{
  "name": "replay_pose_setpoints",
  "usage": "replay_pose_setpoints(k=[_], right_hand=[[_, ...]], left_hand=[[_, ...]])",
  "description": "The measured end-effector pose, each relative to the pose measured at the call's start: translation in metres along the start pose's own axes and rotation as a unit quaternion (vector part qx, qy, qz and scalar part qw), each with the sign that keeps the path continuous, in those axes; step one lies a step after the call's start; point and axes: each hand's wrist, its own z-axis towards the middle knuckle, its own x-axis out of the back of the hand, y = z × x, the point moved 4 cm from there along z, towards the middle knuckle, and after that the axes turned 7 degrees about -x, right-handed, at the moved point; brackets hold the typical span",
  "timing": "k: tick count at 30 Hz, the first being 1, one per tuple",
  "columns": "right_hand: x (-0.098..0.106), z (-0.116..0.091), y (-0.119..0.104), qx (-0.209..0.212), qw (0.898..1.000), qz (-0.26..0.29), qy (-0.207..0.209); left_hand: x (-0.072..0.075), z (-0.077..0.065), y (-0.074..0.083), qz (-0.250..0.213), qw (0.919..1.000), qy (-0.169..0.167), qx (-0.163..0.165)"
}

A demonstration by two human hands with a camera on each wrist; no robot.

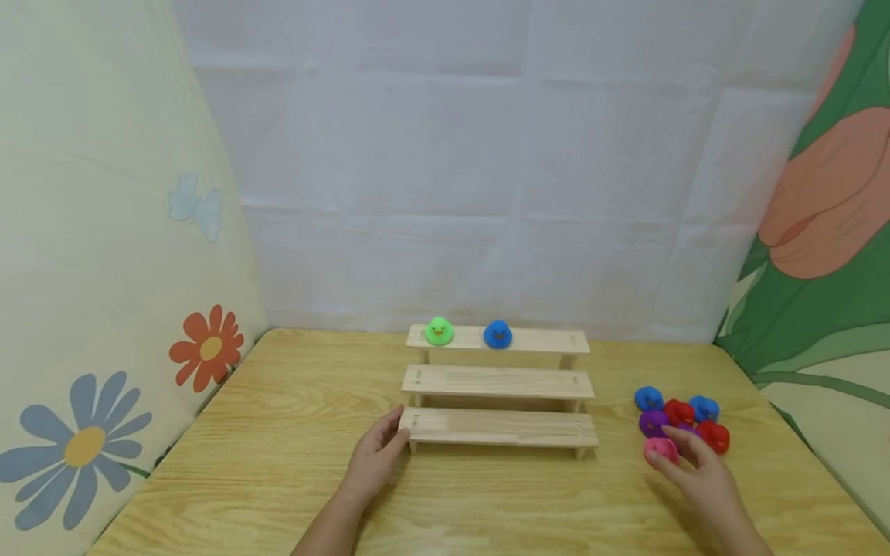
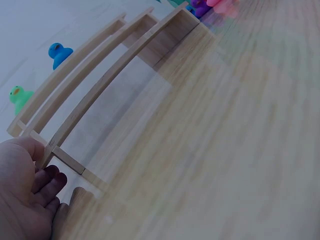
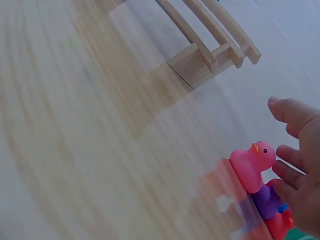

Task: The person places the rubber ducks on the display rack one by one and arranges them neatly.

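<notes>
At the left end of a three-step wooden shelf (image 1: 497,426), my left hand (image 1: 375,455) holds the end of the lowest plank between thumb and fingers. A green rubber duck (image 1: 439,332) and a blue rubber duck (image 1: 497,335) sit on the top plank. My right hand (image 1: 704,477) is over a pink rubber duck (image 1: 661,450) on the table. In the right wrist view, its thumb stands apart from the pink duck (image 3: 254,165), and the fingers are close behind it. Whether they touch it, I cannot tell.
Behind the pink duck, several more rubber ducks cluster: purple (image 1: 653,422), red (image 1: 714,438) and blue (image 1: 648,398). All stand on a wood-grain table (image 1: 278,432). A white cloth (image 1: 487,170) hangs behind, with flower-printed cloths (image 1: 90,255) at both sides.
</notes>
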Motion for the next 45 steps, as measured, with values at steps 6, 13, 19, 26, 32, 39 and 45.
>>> replay_pose_setpoints(k=[6, 13, 19, 26, 32, 39, 45], right_hand=[[-0.002, 0.003, 0.007, -0.026, 1.0, 0.014, -0.005], [-0.004, 0.006, 0.011, -0.009, 1.0, -0.012, 0.02], [-0.003, 0.007, 0.013, -0.004, 0.999, -0.041, 0.034], [-0.004, 0.01, 0.014, -0.009, 0.999, -0.046, 0.025], [-0.004, 0.009, 0.015, 0.009, 0.998, -0.051, 0.028], [-0.005, 0.009, 0.015, 0.027, 0.997, -0.066, 0.039], [-0.006, 0.011, 0.015, 0.02, 0.997, -0.061, 0.033]], left_hand=[[0.0, 0.001, 0.0, 0.002, 1.0, 0.001, -0.004], [0.0, 0.001, -0.001, 0.003, 1.0, 0.004, -0.002], [0.0, 0.001, 0.0, 0.006, 1.0, 0.007, -0.002], [0.0, 0.001, 0.002, 0.004, 1.0, 0.004, -0.002], [0.0, 0.001, 0.001, 0.006, 1.0, 0.006, 0.002], [0.0, 0.001, 0.001, 0.004, 1.0, 0.006, 0.004], [0.001, 0.0, 0.002, 0.008, 0.9999, 0.006, 0.008]])
